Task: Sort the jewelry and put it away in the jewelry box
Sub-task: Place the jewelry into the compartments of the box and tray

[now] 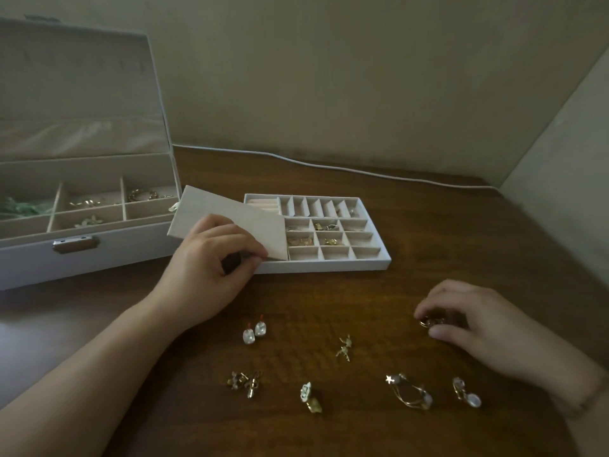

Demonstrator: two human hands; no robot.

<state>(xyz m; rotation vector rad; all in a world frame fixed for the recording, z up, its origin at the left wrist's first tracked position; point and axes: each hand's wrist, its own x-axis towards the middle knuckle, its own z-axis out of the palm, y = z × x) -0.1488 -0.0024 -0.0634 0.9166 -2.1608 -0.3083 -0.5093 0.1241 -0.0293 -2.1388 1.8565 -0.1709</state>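
My right fingers (428, 316) pinch a gold earring (431, 322); left hand (211, 258) grips the tray's flap (230, 222) (lift it clear first, I'd say).

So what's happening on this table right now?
A person is sorting jewelry. The left hand holds a beige flap over the divided tray, while the right hand pinches a small gold piece on the table. Several earrings, including a pearl pair, lie loose. The jewelry box stands open, partly filled.
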